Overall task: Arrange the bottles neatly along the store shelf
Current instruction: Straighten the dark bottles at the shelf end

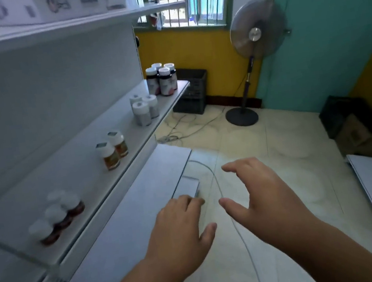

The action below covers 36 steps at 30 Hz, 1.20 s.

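Four groups of bottles are noted on the white shelf [82, 154], spaced well apart along its length. At the far end, four dark bottles with white caps [162, 79] are clustered together. Next, three white bottles [144, 108] are grouped closely. Further along, two amber bottles [112, 149] with white caps stand side by side. At the near end, three or four dark red bottles with white caps [56, 217] are set in a line; blur prevents a firm count.

Both hands are held out over the floor, in front of the shelf, and nothing is gripped by either. The left hand [182, 229] is held palm down with fingers loosely curled. The right hand [260, 192] is spread open, thumb and fingers apart.

One standing fan [255, 30] is observed beyond, and one dark crate [191, 92] beneath the shelf end.
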Available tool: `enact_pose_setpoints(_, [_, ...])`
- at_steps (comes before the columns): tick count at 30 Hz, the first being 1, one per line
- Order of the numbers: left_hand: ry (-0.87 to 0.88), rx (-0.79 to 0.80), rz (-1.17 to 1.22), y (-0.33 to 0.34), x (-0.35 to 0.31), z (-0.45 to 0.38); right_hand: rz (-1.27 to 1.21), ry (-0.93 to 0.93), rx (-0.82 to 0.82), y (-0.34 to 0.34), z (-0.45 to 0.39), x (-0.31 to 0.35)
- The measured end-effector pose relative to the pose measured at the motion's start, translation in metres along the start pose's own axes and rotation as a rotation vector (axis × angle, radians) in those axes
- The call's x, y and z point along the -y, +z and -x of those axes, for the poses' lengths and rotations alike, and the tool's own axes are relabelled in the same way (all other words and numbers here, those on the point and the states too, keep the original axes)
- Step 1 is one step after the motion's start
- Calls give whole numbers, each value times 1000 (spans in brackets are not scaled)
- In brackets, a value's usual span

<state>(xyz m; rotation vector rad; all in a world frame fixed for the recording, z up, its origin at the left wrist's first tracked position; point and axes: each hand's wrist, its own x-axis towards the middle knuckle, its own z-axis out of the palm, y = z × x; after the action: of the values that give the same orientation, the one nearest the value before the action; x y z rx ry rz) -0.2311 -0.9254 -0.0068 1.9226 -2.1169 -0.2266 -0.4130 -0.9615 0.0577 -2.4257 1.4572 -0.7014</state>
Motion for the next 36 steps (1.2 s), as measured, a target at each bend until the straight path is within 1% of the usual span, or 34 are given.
enact_pose_setpoints(4, [-88, -78, -17, 12, -3, -92, -26, -77, 53, 4, -90, -62])
enact_pose_setpoints(7, [-184, -107, 14, 5, -4, -145, -36, -132, 112, 0, -160, -90])
enact_pose_setpoints(11, [-278, -160, 17, 0, 1, -204, -79, -223, 168, 2, -238, -115])
enact_pose_setpoints(14, [-344, -173, -9, 5, 17, -248, -131, -270, 184, 20, -296, -133])
enact_pose_setpoints(17, [-412, -201, -10, 9, 36, -295, -122, -315, 229, 39, -359, -145])
enact_pose_setpoints(23, [-422, -242, -6, 10, 72, -415, -135, -365, 229, 47, -486, -166])
enact_pose_setpoints(26, [-466, -226, -2, 9, 82, -452, -156, -387, 217, 52, -531, -176])
enact_pose_setpoints(28, [-533, -209, -53, 12, 90, -467, -176, -435, 215, 62, -559, -178])
enact_pose_setpoints(31, [-666, -228, -89, 21, 103, -490, -168, -548, 245, 84, -601, -172])
enact_pose_setpoints(36, [-925, -287, -67, 40, 109, -519, 6, -825, 265, 110, -654, -165])
